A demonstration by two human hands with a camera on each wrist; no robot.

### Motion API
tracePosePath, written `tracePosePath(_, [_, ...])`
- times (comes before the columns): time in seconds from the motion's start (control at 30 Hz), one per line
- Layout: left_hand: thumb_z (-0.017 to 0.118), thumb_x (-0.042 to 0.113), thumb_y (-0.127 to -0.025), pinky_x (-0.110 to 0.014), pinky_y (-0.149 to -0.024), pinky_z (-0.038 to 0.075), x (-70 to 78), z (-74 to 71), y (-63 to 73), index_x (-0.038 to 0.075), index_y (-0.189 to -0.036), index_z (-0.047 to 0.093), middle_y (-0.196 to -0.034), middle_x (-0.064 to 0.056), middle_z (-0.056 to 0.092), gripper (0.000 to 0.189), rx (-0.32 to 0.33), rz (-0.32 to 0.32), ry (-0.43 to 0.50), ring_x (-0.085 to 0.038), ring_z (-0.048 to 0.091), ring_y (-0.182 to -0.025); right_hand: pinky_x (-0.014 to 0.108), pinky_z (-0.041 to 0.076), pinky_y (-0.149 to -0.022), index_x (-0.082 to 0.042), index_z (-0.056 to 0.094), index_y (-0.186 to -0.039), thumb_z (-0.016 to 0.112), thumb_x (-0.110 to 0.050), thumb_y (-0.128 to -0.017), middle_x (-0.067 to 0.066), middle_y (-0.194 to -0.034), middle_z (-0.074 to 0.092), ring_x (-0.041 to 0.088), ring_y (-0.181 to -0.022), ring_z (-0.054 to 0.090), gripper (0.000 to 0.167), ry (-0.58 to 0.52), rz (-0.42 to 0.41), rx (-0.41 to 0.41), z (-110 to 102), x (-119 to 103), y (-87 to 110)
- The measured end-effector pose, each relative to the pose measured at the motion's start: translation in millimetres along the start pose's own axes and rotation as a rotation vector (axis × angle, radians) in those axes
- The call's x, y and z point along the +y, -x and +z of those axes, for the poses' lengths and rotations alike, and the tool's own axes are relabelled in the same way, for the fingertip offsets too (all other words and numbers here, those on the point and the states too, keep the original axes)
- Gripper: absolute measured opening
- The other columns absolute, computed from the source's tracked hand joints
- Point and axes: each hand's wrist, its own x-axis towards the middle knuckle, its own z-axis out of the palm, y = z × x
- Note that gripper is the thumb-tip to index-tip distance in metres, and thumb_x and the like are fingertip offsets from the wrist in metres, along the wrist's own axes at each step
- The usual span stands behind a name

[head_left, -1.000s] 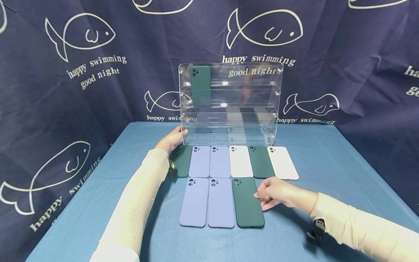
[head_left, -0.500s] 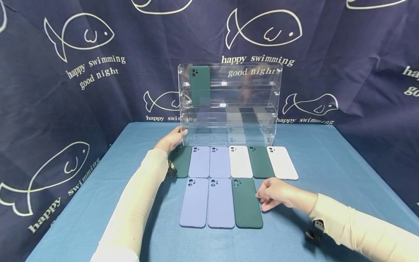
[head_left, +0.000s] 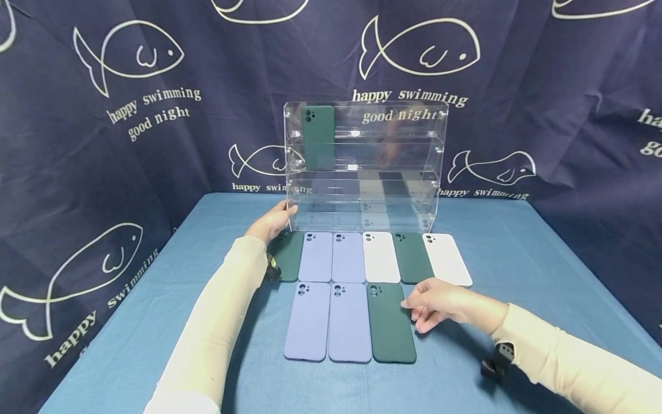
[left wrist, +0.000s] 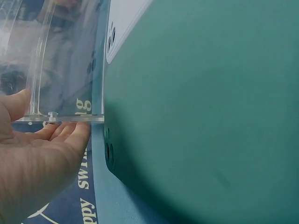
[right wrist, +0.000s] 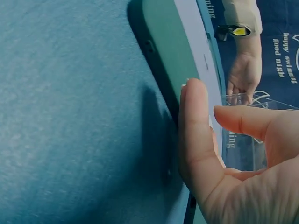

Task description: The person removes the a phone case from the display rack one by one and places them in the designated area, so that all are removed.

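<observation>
My left hand (head_left: 271, 222) grips the left side panel of a clear acrylic display rack (head_left: 362, 171). In the left wrist view the thumb (left wrist: 17, 105) lies on one face of that panel and the fingers on the other. A green phone case (head_left: 392, 328) lies flat at the right end of the front row. Beside its right edge is my right hand (head_left: 437, 302), thumb and forefinger spread apart. The right wrist view shows the forefinger (right wrist: 195, 116) straight, close to the green case (right wrist: 170, 46); whether it touches is unclear. Another green case (head_left: 319, 138) stands upright in the rack's upper left.
Two lavender phone cases (head_left: 307, 322) lie left of the front green one. Behind them, a row of green, lavender and white cases (head_left: 381, 257) runs along the rack's foot. A blue cloth (head_left: 155, 299) covers the table, and a fish-print curtain (head_left: 233, 69) hangs behind.
The front green case has shifted slightly left against its lavender neighbour. My right hand's fingers have spread a little from its edge. The left hand keeps its hold on the rack.
</observation>
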Motion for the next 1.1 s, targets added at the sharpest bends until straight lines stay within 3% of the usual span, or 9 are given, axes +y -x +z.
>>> tracePosePath(0.2, [0.036, 0.029, -0.106, -0.041, -0.126, 0.010, -1.6, 3.8, -1.6, 0.015, -0.157, 0.002, -0.164, -0.009, 0.003, 0.063, -0.006, -0.003, 0.043, -0.026, 0.006, -0.151, 0.031, 0.063, -0.062, -0.001, 0.059, -0.086, 0.064, -0.019, -0.091, 0.004, -0.071, 0.065, 0.015, -0.060, 0.068, 0.020, 0.029, -0.015, 0.000, -4, -4, 1.3])
tracePosePath(0.43, [0.037, 0.031, -0.106, -0.041, -0.126, 0.011, -0.8, 3.4, -0.8, 0.016, -0.158, 0.001, -0.164, -0.009, 0.002, 0.064, -0.002, -0.016, 0.034, -0.027, 0.007, -0.151, 0.038, 0.064, -0.071, 0.001, 0.063, -0.097, 0.062, -0.019, -0.091, 0.006, -0.082, 0.068, 0.018, -0.076, 0.070, 0.021, -0.022, -0.059, 0.007, -10, -15, 1.5])
tracePosePath(0.8, [0.036, 0.030, -0.106, -0.040, -0.126, 0.011, 0.7, 0.7, -0.7, 0.015, -0.157, 0.000, -0.164, -0.009, 0.002, 0.064, -0.014, -0.003, 0.046, -0.026, 0.006, -0.151, 0.041, 0.062, -0.083, 0.001, 0.058, -0.108, 0.057, -0.018, -0.096, 0.010, -0.097, 0.073, 0.020, -0.084, 0.070, 0.022, -0.076, -0.103, -0.060, -21, -26, 2.8])
tracePosePath(1.1, [0.036, 0.029, -0.106, -0.040, -0.126, 0.012, 0.7, -0.6, -0.8, 0.015, -0.157, 0.000, -0.164, -0.009, 0.001, 0.064, -0.011, -0.003, 0.043, -0.026, 0.006, -0.151, 0.041, 0.060, -0.089, 0.010, 0.047, -0.133, 0.063, -0.017, -0.093, 0.008, -0.102, 0.073, 0.020, -0.091, 0.071, 0.051, -0.125, -0.132, -0.007, -23, -39, 0.2])
